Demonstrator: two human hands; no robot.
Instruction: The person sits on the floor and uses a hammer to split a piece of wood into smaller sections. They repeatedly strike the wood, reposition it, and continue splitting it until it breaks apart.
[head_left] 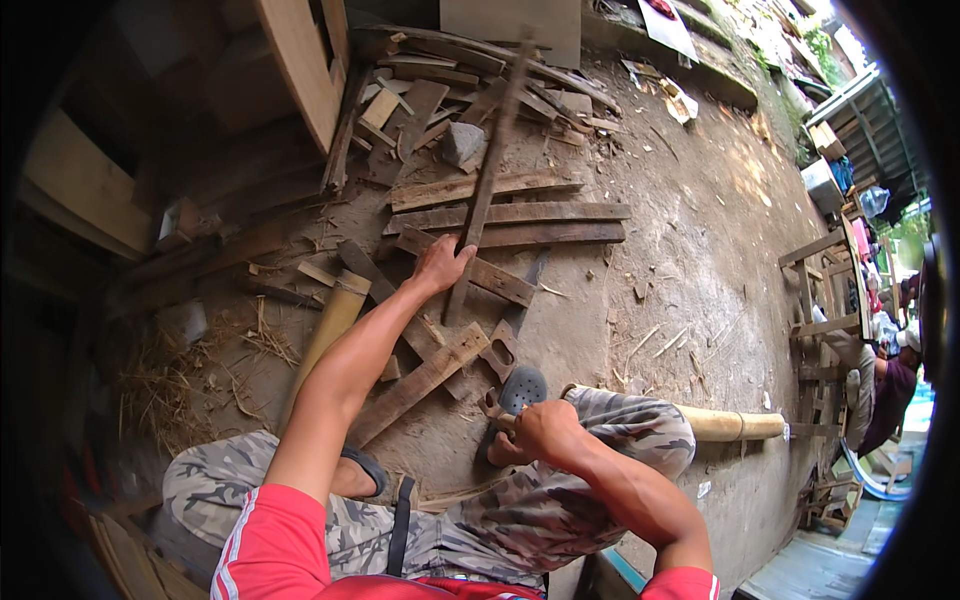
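My left hand [440, 265] is closed round a long, narrow wooden strip [492, 165], near its lower end. The strip stands tilted over the boards, its far end blurred. Above my right knee, my right hand [550, 432] is a fist round the handle of what looks like a hammer [495, 408]; its head pokes out on the left, and the rest is hidden by my fingers. Between my hands a handsaw [500, 352] lies on the ground, partly beneath wooden pieces. A short dark board [420, 385] lies beside the saw handle.
Dark planks [550, 212] and a scrap-wood pile with a grey stone [462, 145] lie ahead. Bamboo poles lie at left [338, 315] and right [735, 425]. Dry straw [165, 400] covers ground at left. A wooden frame [825, 285] and another person [885, 405] are far right.
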